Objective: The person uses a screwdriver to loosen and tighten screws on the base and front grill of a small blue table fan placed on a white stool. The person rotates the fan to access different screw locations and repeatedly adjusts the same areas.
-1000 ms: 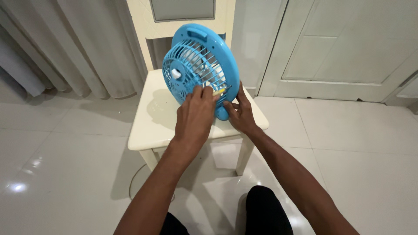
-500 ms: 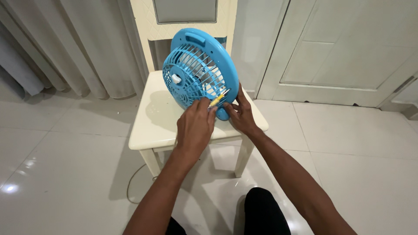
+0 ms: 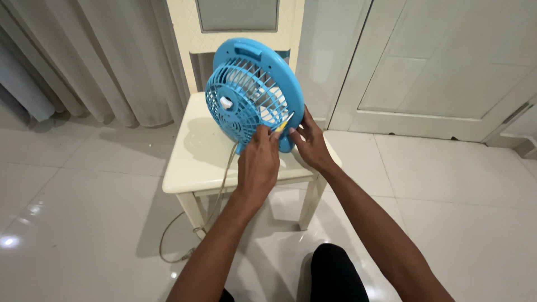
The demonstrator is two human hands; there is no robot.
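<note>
The blue fan point(image 3: 254, 92) stands tilted on the chair point(image 3: 196, 162). The left hand point(image 3: 258, 162) pinches a yellow tool point(image 3: 283, 124) at its grille; the right hand point(image 3: 309, 142) grips the rim. The tool could slip and the fan tip off.

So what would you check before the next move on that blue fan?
1. Fan standing upright on the chair: ok.
2. Right hand steadying the fan's lower rim: ok.
3. Left hand gripping the yellow tool at the grille: ok.
4. Tool tip seated in place: cannot tell, too small.
5. Cord trailing to the floor, clear of the hands: ok.
6. Fan unplugged: cannot tell, the plug is not in view.
</note>
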